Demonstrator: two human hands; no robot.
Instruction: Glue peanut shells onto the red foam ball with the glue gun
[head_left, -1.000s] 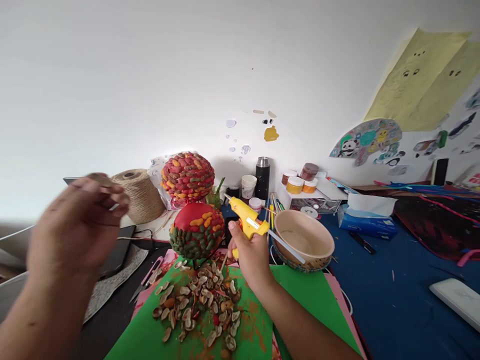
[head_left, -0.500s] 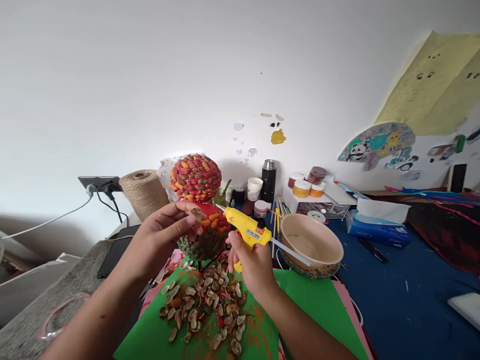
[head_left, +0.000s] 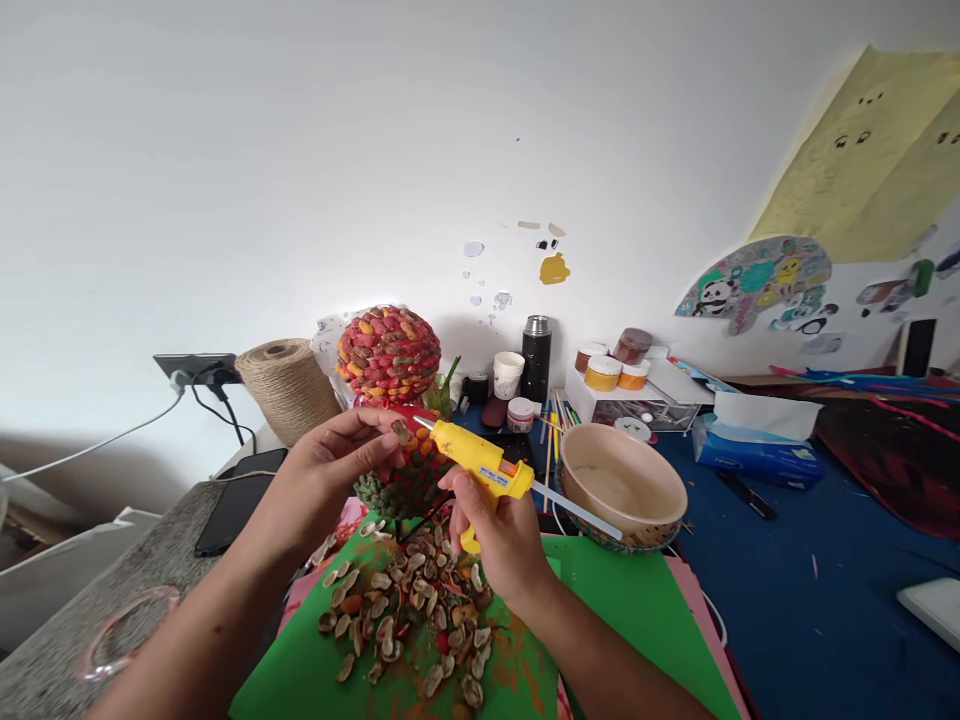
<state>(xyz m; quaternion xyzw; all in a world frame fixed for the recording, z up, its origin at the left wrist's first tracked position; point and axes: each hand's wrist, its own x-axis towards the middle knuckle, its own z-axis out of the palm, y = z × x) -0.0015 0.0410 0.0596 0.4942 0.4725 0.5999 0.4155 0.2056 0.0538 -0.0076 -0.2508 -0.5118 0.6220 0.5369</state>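
Observation:
My left hand (head_left: 337,470) pinches a small peanut shell (head_left: 401,432) between thumb and fingers, held up in front of a red ball (head_left: 409,470) partly covered in painted shells. My right hand (head_left: 499,530) grips a yellow glue gun (head_left: 480,465), its nozzle tip touching or almost touching the held shell. A glue stick pokes out of the gun's back toward the bowl. Below both hands lies a pile of loose peanut shells (head_left: 409,615) on a green sheet (head_left: 300,680).
A second shell-covered ball (head_left: 388,352) and a twine spool (head_left: 289,388) stand behind. A tan bowl (head_left: 626,490) sits right of the gun. Thermos (head_left: 535,358), cups, paint jars (head_left: 611,368), pens and a tissue pack (head_left: 757,442) line the back. A phone (head_left: 236,500) lies at left.
My left hand came in from the far left with a shell and now holds it at the gun's nozzle. The glue gun has shifted slightly left toward the shell.

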